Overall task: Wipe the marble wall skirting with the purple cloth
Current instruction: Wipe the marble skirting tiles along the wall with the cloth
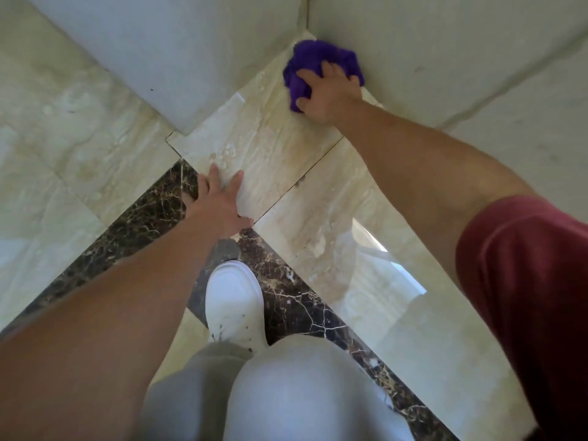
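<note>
My right hand [327, 93] is shut on a bunched purple cloth [318, 55]. It presses the cloth against the foot of the pale marble wall [401, 74] on the right, just beside the inner corner where the two walls meet. I cannot tell where the skirting ends and the wall above begins. My left hand [219, 202] lies flat on the beige marble floor [270, 144] with its fingers spread, holding nothing, well short of the cloth.
A second pale wall [159, 58] juts out on the left and ends in an outer corner. A dark brown veined marble strip [133, 227] crosses the floor. My white shoe [234, 300] and grey-trousered knee [302, 393] are below my hands.
</note>
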Demonstrator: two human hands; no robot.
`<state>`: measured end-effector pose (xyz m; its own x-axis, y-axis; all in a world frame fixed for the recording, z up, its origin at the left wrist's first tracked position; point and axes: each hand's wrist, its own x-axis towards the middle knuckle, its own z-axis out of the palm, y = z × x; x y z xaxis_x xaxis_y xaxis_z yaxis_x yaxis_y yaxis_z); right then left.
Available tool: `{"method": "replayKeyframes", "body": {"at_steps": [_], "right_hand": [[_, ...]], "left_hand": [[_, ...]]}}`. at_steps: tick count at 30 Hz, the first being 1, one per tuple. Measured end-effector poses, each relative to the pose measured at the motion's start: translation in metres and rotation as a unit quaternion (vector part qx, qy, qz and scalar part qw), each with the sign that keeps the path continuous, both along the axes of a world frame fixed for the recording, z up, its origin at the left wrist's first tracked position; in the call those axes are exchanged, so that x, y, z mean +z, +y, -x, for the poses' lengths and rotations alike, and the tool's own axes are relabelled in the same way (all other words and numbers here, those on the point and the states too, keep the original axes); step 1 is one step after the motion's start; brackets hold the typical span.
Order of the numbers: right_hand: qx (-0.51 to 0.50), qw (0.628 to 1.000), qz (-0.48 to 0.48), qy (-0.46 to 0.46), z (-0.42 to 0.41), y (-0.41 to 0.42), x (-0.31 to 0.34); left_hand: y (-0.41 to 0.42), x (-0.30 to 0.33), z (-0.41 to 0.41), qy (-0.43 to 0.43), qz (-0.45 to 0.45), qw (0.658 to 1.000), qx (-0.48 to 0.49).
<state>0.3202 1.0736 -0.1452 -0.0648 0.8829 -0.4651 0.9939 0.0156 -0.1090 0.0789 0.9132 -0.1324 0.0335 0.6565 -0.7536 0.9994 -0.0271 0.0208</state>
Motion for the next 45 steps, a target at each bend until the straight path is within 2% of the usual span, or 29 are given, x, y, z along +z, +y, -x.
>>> {"method": "replayKeyframes", "body": {"at_steps": [5,10,15,20,23,29,34,41,45], "right_hand": [[-0.044,0.999,0.004,-0.014,-0.044,-0.072,-0.002],[-0.086,0.995,0.040,-0.017,-0.082,-0.130,0.009],[-0.130,0.990,0.061,0.001,-0.101,-0.154,0.009],[-0.179,0.983,0.037,0.001,-0.072,-0.135,0.000],[-0.154,0.988,0.003,0.011,-0.048,-0.107,-0.012],[-0.137,0.990,-0.005,0.010,0.012,-0.026,-0.018],[-0.130,0.991,0.010,0.035,0.049,0.036,-0.011],[-0.150,0.985,-0.082,0.033,0.079,0.021,-0.028],[-0.083,0.991,-0.092,0.051,0.126,-0.024,-0.027]], "left_hand": [[-0.042,-0.003,-0.016,-0.068,-0.121,0.989,0.050],[-0.074,0.008,-0.012,-0.046,-0.072,0.993,0.077],[-0.078,0.027,0.010,-0.024,-0.072,0.993,0.093],[-0.060,0.030,0.057,-0.001,-0.066,0.991,0.119],[-0.048,0.014,0.091,0.027,-0.049,0.990,0.129],[-0.041,-0.007,0.148,0.015,-0.094,0.986,0.136],[-0.053,-0.030,0.164,0.018,-0.131,0.985,0.113],[-0.053,-0.037,0.166,-0.004,-0.126,0.986,0.111],[-0.055,-0.035,0.170,-0.012,-0.123,0.985,0.120]]}}
